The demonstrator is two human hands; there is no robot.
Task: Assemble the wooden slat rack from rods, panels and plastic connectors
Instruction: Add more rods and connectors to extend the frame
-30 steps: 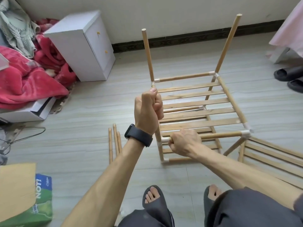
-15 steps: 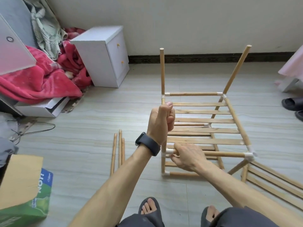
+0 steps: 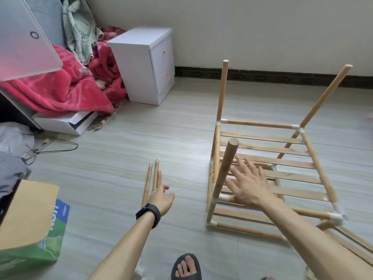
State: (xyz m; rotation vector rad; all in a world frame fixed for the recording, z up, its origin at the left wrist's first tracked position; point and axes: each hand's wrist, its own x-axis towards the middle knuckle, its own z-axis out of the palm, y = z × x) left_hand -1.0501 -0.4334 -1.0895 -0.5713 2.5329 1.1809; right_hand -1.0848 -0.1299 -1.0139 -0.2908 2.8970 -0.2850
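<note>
Left hand (image 3: 161, 197) open and empty, reaching down to three spare rods (image 3: 153, 181) on the floor; right hand (image 3: 247, 183) spread, fingers holding nothing, over the rack (image 3: 268, 170) by the near upright (image 3: 225, 168). Best to pick one rod, seat it squarely in a connector (image 3: 336, 217). Cabinet (image 3: 145, 63), box (image 3: 26, 223), blanket (image 3: 60, 87) well clear; nothing blocking.

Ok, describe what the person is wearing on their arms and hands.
Both forearms are bare, with no sleeves in view. The left wrist carries a black smartwatch on a broad dark band. The left hand has a thin gold-coloured ring on one finger. The right hand shows no ring, watch or glove.
</note>
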